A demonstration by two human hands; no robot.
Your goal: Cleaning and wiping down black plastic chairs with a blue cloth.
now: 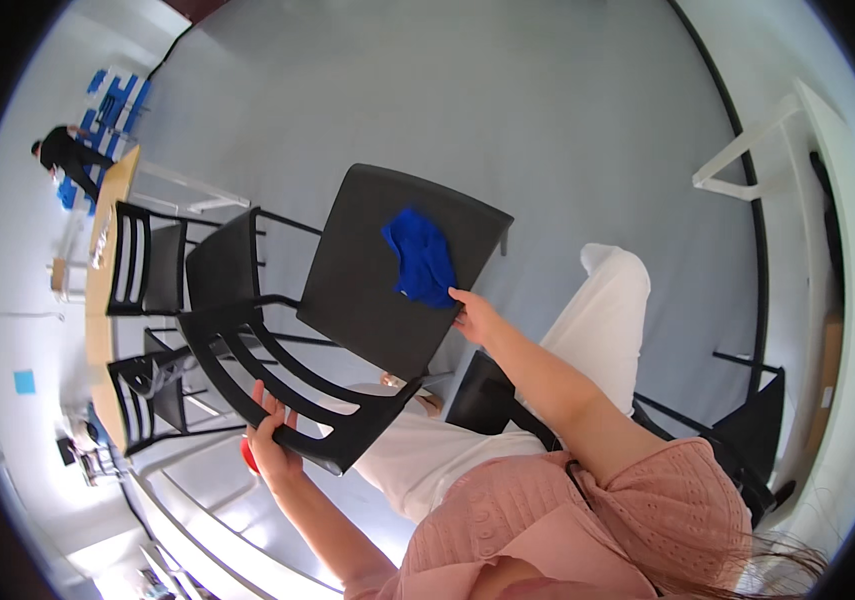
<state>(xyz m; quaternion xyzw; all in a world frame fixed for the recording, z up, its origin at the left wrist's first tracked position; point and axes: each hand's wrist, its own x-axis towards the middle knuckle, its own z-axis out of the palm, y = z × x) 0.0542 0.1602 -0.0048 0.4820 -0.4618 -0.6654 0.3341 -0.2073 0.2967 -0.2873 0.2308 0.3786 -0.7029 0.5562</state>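
Observation:
A black plastic chair stands tilted across the view in front of me, its slatted backrest nearest my body. My left hand grips the outer rail of that backrest, fingers through the slats. At the seat's right edge is my right hand, thumb on top and fingers at the edge or beneath it. A crumpled blue cloth lies on the seat, its lower corner touching or close to my right thumb. Something red, partly hidden, shows beside my left hand.
Several black chairs stand left along a wooden-topped table. A person in dark clothes bends near blue-and-white shelving or stacks beyond. To the right are a white table frame and another black chair. Grey floor lies ahead.

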